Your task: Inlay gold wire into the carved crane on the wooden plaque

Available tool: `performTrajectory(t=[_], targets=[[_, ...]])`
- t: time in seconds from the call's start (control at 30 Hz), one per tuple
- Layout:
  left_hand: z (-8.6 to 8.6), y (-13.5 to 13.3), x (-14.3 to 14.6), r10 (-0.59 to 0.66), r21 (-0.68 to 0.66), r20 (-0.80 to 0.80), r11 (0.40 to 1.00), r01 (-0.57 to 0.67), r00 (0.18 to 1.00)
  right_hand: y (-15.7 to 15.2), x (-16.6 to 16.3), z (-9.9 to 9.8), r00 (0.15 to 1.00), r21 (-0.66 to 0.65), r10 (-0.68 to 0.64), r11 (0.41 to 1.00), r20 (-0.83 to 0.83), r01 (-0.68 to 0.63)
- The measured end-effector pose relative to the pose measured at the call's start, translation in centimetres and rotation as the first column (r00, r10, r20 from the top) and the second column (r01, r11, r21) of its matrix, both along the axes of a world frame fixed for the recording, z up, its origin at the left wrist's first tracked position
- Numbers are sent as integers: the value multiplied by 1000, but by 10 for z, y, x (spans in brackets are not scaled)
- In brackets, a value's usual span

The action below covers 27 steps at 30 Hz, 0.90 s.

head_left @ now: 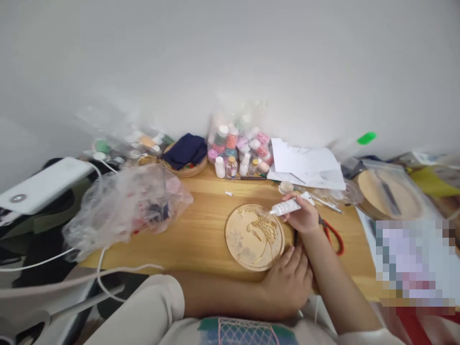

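Observation:
My right hand (304, 215) is closed around a white glue-like tube (286, 207), its narrow tip pointing left over the upper right of a round wooden disc (235, 239). The disc lies flat and carries a golden raised bird design (264, 227) with fine line drawing on its left side. My left hand (289, 285) lies flat, fingers stretched out, at the disc's lower right edge; whether it touches the disc I cannot tell. Beside my right wrist lie red-handled scissors or pliers (334, 237), partly hidden by the arm. A small white cap (228, 193) sits above the disc.
Small bottles (232, 167) and bagged jars of coloured material (239, 139) line the wall. A crumpled plastic bag (129, 206) covers the table's left side, near a navy cloth (187, 151). White papers (305, 165) and a bagged wooden disc (388, 191) are to the right.

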<state>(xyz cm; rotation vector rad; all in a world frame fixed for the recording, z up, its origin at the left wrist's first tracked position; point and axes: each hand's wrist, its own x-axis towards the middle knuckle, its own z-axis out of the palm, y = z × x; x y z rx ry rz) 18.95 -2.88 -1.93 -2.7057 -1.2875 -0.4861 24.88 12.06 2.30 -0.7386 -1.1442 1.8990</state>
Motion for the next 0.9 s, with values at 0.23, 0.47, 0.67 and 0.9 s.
performTrajectory(t=[0.23,0.47,0.67,0.9], targets=[[74,-45,-141,331,-673,628,685,279,704,2,3,-3,1000,-3,-2,1000,-27,2],[57,-139,-232,966,-793,-16,145,-592,257,5,2,-8,999,-35,-21,999,-42,20],[65,-105,-206,979,-696,-56,103,-710,197,3,4,-9,996,-5,-13,1000,-91,12],[173,-115,-284,937,-612,189,-122,-782,-294,4,10,-4,982,59,-17,998,-189,29]])
